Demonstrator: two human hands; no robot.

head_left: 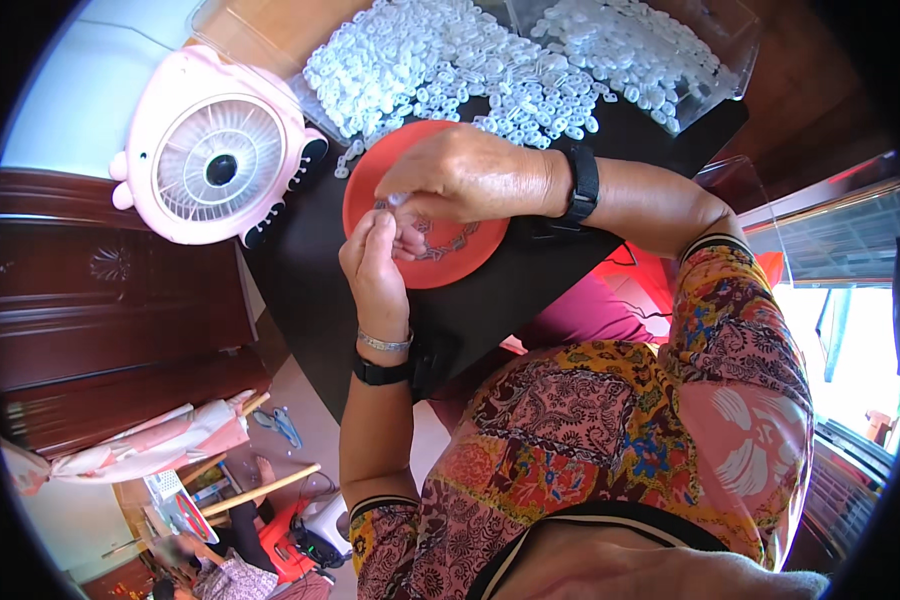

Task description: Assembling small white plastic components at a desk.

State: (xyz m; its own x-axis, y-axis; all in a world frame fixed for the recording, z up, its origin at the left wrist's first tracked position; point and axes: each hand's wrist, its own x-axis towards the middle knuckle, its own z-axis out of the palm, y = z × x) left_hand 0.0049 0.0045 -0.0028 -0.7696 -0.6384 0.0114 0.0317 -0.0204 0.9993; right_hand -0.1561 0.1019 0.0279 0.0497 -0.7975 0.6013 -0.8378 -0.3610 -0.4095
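Observation:
My left hand and my right hand meet fingertip to fingertip over an orange-red round plate. Both are closed in a pinch. A small clear plastic piece shows at the fingertips, pinched by the right thumb and forefinger. Whatever the left fingers grip is too small to make out. Several small greyish pieces lie in the plate below the right hand. Beyond the plate, a large heap of small translucent oval pieces with holes spreads over the black table.
A pink fan stands at the table's left edge. A clear plastic bin holds more oval pieces at the far right. Dark wooden furniture is on the left. Another person is low at the lower left, near a red stool.

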